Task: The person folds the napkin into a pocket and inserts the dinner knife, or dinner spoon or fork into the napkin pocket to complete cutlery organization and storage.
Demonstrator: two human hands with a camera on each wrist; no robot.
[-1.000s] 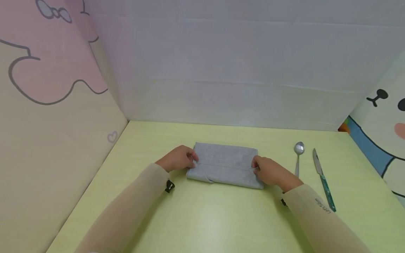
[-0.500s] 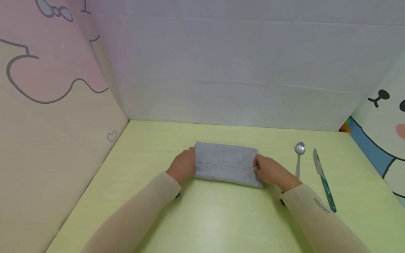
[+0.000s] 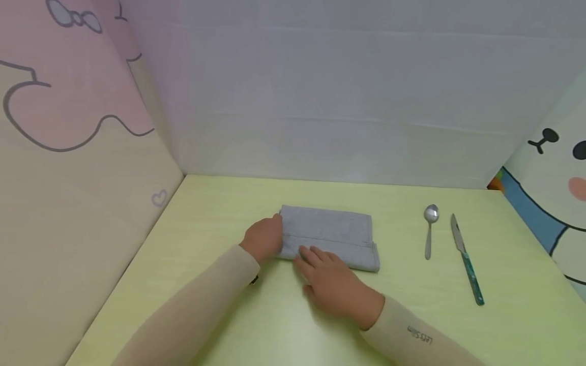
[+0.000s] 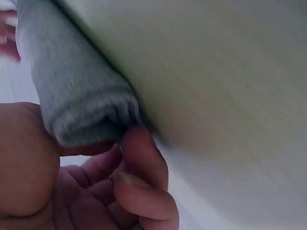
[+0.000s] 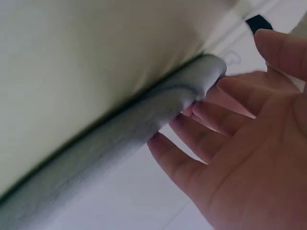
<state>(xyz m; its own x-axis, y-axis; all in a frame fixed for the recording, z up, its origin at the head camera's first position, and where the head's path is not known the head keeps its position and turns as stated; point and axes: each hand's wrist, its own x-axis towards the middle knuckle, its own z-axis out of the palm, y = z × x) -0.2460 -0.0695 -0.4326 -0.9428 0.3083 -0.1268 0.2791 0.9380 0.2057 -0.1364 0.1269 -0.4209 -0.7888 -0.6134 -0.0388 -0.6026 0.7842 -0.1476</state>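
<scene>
A grey folded cloth (image 3: pixel 326 226) lies on the table, with a stitched seam running across it. At its left end my left hand (image 3: pixel 263 238) grips the edge. The left wrist view shows the thumb and curled fingers of that hand about the rolled layers of the cloth (image 4: pixel 79 81). My right hand (image 3: pixel 338 288) is in front of the cloth, its fingers spread and nearly straight. Those fingertips touch the near fold of the cloth (image 5: pixel 144 112) in the right wrist view.
A metal spoon (image 3: pixel 428 231) lies right of the cloth. Further right is a knife (image 3: pixel 467 262) with a green handle. The pale yellow table (image 3: pixel 220 198) meets a white backdrop (image 3: pixel 339 101) behind and printed panels at both sides.
My right hand has let go of the cloth's right end and moved left to its near edge. The left hand moved round the left end early on and has stayed there since.
</scene>
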